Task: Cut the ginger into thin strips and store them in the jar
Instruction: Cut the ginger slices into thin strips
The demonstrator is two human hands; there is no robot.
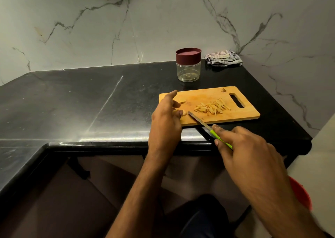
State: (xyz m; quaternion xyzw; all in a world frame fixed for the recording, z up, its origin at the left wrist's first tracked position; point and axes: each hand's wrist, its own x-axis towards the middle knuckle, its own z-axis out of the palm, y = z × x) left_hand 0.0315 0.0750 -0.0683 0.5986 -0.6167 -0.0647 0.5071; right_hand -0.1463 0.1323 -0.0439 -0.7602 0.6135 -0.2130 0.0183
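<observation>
Black stone table [90,100]: wooden cutting board [241,113] near front edge, lidded jar [188,69] behind it, crumpled cloth [223,58] beside jar.

Black polished stone surface [76,100], L-shaped, glossy with light streaks near its front edge. Behind it and to its right, white marble wall [90,20] with grey veins. A crumpled striped cloth [223,58] lies at the surface's back right corner. Pale floor [324,147] right of the surface; red bucket [301,194] there, partly hidden.

Left hand [165,121] forefinger extended, other fingers seemingly curled; right hand [243,147] clenched, forefinger extended.
</observation>
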